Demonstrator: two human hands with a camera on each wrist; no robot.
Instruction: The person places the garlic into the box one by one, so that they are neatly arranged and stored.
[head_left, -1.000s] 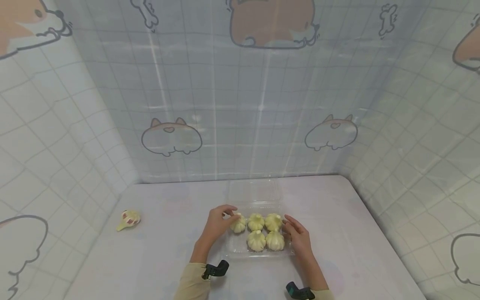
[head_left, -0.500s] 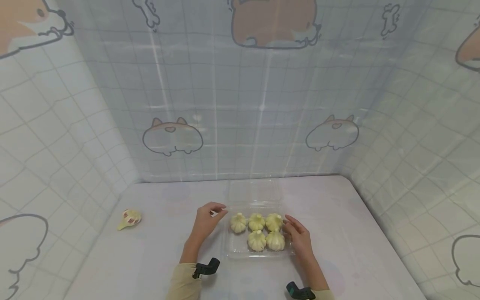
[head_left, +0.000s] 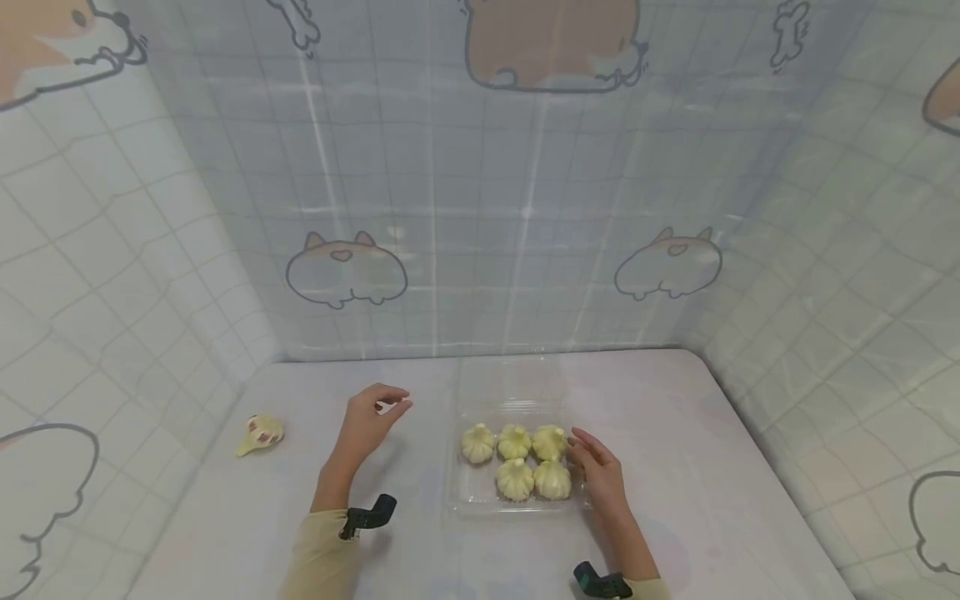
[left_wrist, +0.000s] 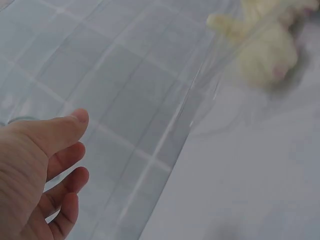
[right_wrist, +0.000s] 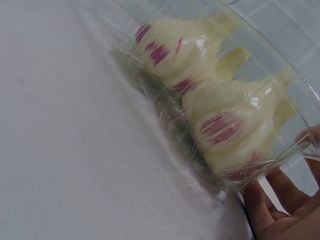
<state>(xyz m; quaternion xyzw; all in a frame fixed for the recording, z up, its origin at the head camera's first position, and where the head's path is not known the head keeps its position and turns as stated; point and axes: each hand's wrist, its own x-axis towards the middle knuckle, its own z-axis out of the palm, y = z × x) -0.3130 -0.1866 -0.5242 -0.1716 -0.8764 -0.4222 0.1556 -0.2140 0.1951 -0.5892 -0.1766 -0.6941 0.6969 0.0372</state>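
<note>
"Which step?"
"Likely mid-filling: five pale-yellow garlic bulbs [head_left: 515, 481] sit in our clear plastic box [head_left: 476, 493]; our right hand [head_left: 600, 477] curls its fingers around the edge."
"Next?"
"Our empty left hand [head_left: 366, 422], fingertips slightly parted, should probably pinch the reddish-patched yellow garlic bulb [head_left: 265, 430] left of it."

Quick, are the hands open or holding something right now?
Left hand: open, holding nothing.
Right hand: holding the clear container by its edge.

Dim left-wrist view, blurred garlic [left_wrist: 270, 57]
</note>
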